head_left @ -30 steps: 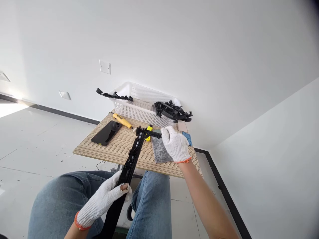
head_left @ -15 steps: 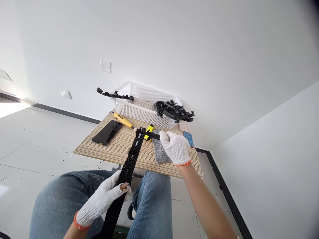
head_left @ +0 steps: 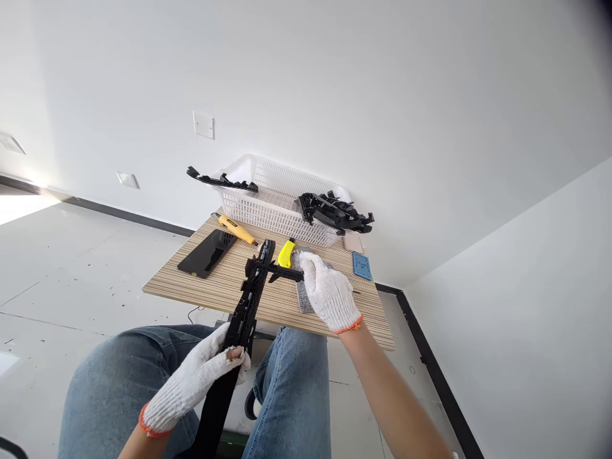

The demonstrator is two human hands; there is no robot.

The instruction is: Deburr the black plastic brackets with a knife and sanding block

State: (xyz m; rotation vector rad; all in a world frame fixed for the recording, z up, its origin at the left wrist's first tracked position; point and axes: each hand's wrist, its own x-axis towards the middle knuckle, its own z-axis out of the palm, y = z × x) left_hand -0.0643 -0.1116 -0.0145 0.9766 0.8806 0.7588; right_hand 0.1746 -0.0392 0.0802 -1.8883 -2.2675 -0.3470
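My left hand (head_left: 201, 373), in a white knit glove with an orange cuff, is closed around a long black plastic strip (head_left: 246, 306). The strip slants up from between my knees, its far end over the table, with clips and slots along it. My right hand (head_left: 329, 290), gloved the same way, grips the bar of a black caliper (head_left: 287, 273). The caliper lies across the strip near its far end, and its jaws show on both sides. Whether both jaws touch the strip I cannot tell. My right glove hides the rest of the bar.
A white basket (head_left: 268, 213) at the back holds several black plastic parts (head_left: 335, 213). On the wood-grain table (head_left: 191, 287) lie a black phone (head_left: 207, 254), a yellow-handled tool (head_left: 236, 229), a yellow cutter (head_left: 285, 254), a grey cloth (head_left: 305, 298) and a blue card-like piece (head_left: 362, 266).
The caliper has moved down the strip from its far tip, and my right hand has come slightly left and nearer. The strip's far end has shifted a little left. My left hand keeps its grip.
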